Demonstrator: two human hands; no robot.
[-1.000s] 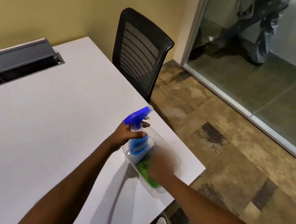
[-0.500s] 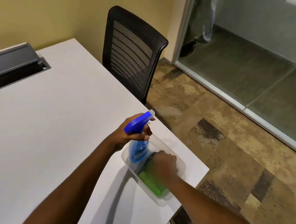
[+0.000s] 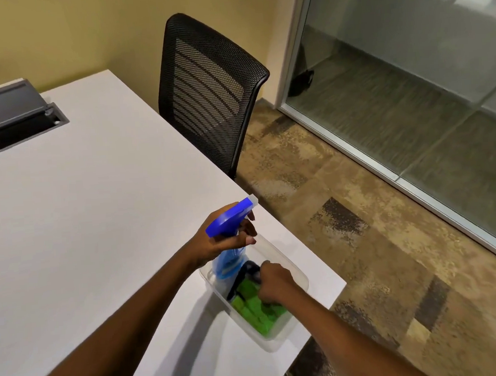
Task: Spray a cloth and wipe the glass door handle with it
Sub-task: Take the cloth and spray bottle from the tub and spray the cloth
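Observation:
A clear plastic bin [image 3: 294, 328] sits at the near right corner of the white table [image 3: 96, 213]. My left hand [image 3: 215, 243] grips the neck of a spray bottle with a blue trigger head [image 3: 231, 218], whose base stands tilted inside the bin. A green cloth [image 3: 255, 310] lies in the bin beside a dark item [image 3: 248, 271]. My right hand [image 3: 272, 283] reaches into the bin with its fingers closed on the green cloth. The door handle is not in view.
A black mesh office chair [image 3: 210, 87] stands at the table's right side. A glass wall with a metal frame [image 3: 412, 117] runs along the right above patterned carpet [image 3: 346, 225]. A grey cable box [image 3: 9, 113] is open at the table's far left.
The spray bottle has tipped and risen a little in my left hand. My right hand has closed on the green cloth in the bin. The camera has turned slightly.

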